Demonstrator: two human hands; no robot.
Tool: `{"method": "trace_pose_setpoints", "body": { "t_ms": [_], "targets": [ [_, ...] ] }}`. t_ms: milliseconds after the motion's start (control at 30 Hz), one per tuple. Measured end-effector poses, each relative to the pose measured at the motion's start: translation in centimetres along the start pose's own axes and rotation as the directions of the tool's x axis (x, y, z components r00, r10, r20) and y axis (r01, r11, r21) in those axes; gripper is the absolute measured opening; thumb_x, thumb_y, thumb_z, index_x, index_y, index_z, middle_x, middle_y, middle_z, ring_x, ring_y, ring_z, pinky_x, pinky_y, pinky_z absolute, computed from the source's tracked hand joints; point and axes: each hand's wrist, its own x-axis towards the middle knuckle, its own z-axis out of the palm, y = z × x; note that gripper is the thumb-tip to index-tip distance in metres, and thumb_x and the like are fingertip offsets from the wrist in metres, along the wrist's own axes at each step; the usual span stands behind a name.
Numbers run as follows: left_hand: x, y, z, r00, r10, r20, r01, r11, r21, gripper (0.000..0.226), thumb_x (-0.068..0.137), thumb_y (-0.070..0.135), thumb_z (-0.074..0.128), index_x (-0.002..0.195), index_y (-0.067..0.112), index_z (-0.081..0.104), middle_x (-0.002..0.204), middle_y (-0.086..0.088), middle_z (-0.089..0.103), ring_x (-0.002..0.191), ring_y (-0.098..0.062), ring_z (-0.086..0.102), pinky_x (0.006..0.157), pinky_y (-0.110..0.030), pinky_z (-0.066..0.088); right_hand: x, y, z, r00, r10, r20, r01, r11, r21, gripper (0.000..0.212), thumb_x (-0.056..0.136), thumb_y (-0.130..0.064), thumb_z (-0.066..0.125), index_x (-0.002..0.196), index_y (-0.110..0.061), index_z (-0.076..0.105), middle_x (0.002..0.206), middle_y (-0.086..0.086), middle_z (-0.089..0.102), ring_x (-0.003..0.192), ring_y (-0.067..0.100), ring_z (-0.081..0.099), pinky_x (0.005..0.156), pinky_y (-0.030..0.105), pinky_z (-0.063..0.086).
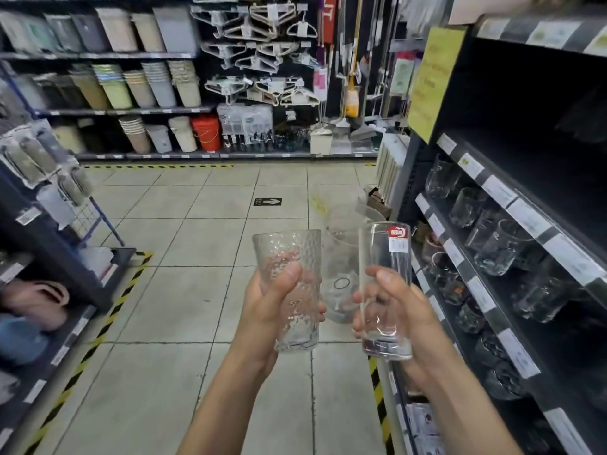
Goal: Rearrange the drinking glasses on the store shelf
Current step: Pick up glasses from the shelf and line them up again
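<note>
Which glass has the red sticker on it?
The smooth glass in the right hand; the bumpy glass in the left hand has none.

I hold two tall glasses: one textured glass point(289, 290) in my left hand point(266, 310), one smooth stickered glass point(386, 290) in my right hand point(404, 313). One clear jug point(341, 267) shows behind them, left of the shelf point(525, 221) carrying roughly a dozen more tumblers point(499, 247).

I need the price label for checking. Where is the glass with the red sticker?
The smooth glass with the red sticker is upright in the right hand, low and right of centre, beside the textured glass in the left hand, near the right-hand shelf.
</note>
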Motion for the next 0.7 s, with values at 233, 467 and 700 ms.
{"method": "trace_pose_setpoints", "body": {
  "t_ms": [233,467,700],
  "targets": [
    [6.8,0.0,-0.8,0.999,-0.024,0.048,0.024,1.0,0.008,0.03,0.067,0.048,0.073,0.093,0.033,0.074,0.088,-0.014,0.07,0.063,-0.031,0.063,0.06,-0.038,0.053,6.2,0.0,-0.7,0.998,0.003,-0.069,0.0,0.999,0.049,0.101,0.049,-0.054,0.091,0.13,-0.007,0.053,0.093,0.015,0.064,0.06,0.029,0.061,0.058,0.039,0.049],
    [16.7,-1.6,-0.9,0.997,-0.066,0.045,0.064,0.997,0.037,0.054,0.067,0.048,0.074,0.11,0.016,0.066,0.091,-0.016,0.069,0.065,-0.03,0.065,0.059,-0.039,0.054,15.5,-0.9,-2.4,0.995,0.012,-0.094,-0.007,0.998,0.058,0.102,0.048,-0.055,0.092,0.129,-0.006,0.054,0.092,0.016,0.066,0.06,0.028,0.061,0.057,0.039,0.053],
    [30.7,-3.1,1.5,0.994,-0.084,0.071,0.078,0.994,0.079,0.045,0.07,0.046,0.073,0.106,0.02,0.069,0.093,-0.014,0.071,0.069,-0.029,0.067,0.06,-0.038,0.054,27.9,-5.0,-5.9,0.989,0.008,-0.146,0.001,0.998,0.065,0.087,0.052,-0.051,0.087,0.12,-0.005,0.058,0.091,0.017,0.065,0.058,0.029,0.062,0.054,0.036,0.053]
  ]
}}
